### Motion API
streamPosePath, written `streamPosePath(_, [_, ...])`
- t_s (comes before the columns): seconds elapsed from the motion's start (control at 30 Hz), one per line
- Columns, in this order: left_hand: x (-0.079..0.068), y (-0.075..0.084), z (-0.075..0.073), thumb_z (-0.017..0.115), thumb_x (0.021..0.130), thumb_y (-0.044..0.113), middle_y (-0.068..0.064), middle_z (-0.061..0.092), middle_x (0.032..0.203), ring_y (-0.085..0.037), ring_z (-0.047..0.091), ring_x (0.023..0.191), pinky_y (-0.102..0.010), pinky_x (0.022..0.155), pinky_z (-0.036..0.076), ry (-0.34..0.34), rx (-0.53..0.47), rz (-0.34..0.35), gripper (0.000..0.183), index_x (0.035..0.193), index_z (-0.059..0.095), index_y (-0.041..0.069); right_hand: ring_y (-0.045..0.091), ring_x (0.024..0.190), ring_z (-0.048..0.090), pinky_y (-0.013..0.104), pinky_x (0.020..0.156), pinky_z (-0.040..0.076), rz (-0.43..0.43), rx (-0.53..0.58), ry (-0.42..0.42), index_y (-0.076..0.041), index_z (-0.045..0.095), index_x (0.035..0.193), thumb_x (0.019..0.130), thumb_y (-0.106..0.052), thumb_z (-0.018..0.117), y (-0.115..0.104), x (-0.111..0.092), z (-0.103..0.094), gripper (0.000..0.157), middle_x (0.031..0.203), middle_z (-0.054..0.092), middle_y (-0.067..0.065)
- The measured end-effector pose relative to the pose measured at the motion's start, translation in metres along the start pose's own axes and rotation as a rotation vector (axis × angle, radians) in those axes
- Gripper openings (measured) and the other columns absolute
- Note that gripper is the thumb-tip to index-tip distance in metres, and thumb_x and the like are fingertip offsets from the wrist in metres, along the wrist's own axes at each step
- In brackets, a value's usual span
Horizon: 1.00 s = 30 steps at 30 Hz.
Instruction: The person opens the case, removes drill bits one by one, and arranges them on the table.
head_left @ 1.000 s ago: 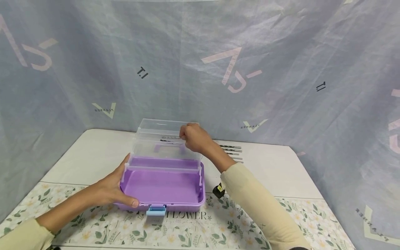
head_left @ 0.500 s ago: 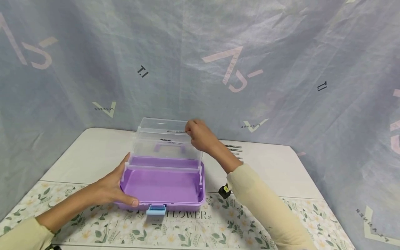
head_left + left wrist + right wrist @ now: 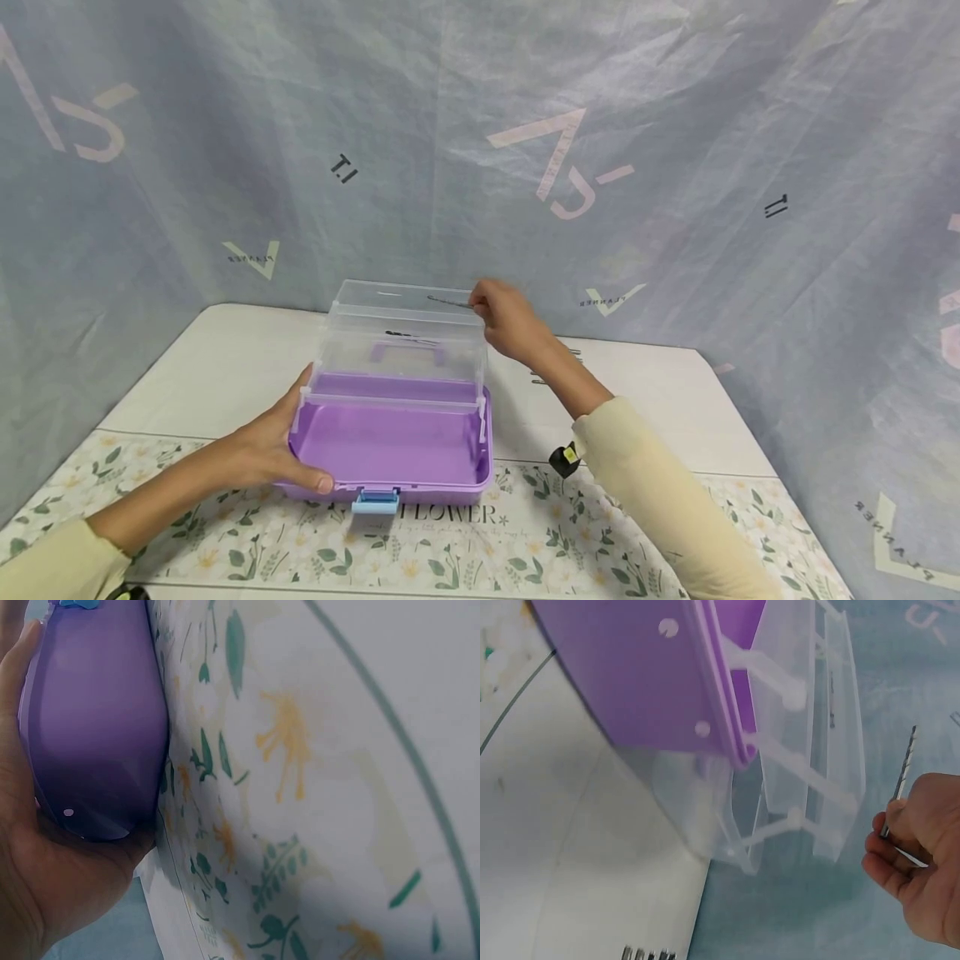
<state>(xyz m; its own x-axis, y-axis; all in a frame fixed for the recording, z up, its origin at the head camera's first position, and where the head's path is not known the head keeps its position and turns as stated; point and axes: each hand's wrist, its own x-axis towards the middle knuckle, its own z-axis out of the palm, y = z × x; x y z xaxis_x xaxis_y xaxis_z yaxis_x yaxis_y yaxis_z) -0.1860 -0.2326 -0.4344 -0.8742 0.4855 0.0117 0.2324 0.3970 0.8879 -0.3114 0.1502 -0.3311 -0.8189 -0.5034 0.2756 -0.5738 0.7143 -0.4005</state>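
My right hand point(image 3: 922, 859) pinches drill bit point(image 3: 907, 761) by its shank, fluted end pointing left, near right end of raised clear trays point(image 3: 351, 335). Second bit point(image 3: 412, 338) lies in one tray. My left hand point(image 3: 258, 454) grips left end of purple box point(image 3: 390, 450), blue latch point(image 3: 376, 503) at front. More bits point(image 3: 651, 954) on white tabletop point(image 3: 645, 408), right of box.

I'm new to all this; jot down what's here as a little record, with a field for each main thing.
Container: purple toolbox, open, clear trays raised
Latch: light blue latch at the toolbox's front
Left hand: grips the toolbox's left end
Right hand: pinches a twist drill bit, apart from the trays
In the trays: another drill bit
On the table: more drill bits, partly hidden; count unclear
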Motion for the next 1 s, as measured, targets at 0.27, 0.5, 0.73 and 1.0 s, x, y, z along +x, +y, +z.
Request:
streamPosePath(0.27, [0.001,-0.001,-0.001,0.107,0.071,0.015,-0.030,0.048,0.163,-0.035,0.069,0.123,-0.037,0.099,0.062,-0.015,-0.037,0.012,0.166,0.181,-0.017,0.029,0.035,0.108,0.069,0.051,0.100,0.060,0.059,0.014,0.038,0.005,0.069,0.123,0.110,0.005,0.056,0.016,-0.018,-0.015,0.018,0.121,0.074,0.021])
streamPosePath(0.5, [0.000,0.001,-0.001,0.107,0.071,0.016,-0.030,0.048,0.163,-0.035,0.069,0.123,-0.041,0.100,0.062,-0.010,-0.029,0.006,0.167,0.181,-0.018,0.029,0.036,0.106,0.069,0.051,0.096,0.059,0.092,0.004,0.038,0.004,0.070,0.124,0.111,0.004,0.058,0.034,-0.033,-0.023,0.017,0.122,0.074,0.021])
streamPosePath(0.73, [-0.001,0.001,-0.002,0.108,0.071,0.018,-0.031,0.047,0.165,-0.033,0.069,0.123,-0.053,0.104,0.057,-0.006,-0.018,-0.012,0.169,0.180,-0.021,0.029,0.036,0.109,0.070,0.052,0.096,0.058,0.166,0.007,0.023,0.001,0.069,0.127,0.114,0.000,0.055,0.050,-0.049,-0.031,0.019,0.128,0.074,0.020])
streamPosePath(1.0, [-0.001,0.000,-0.002,0.108,0.071,0.018,-0.031,0.045,0.166,-0.034,0.069,0.123,-0.054,0.103,0.058,-0.011,-0.045,-0.020,0.169,0.180,-0.021,0.029,0.034,0.103,0.070,0.050,0.091,0.058,0.193,-0.013,0.022,0.002,0.070,0.125,0.115,-0.002,0.056,0.070,-0.071,-0.029,0.017,0.124,0.074,0.021])
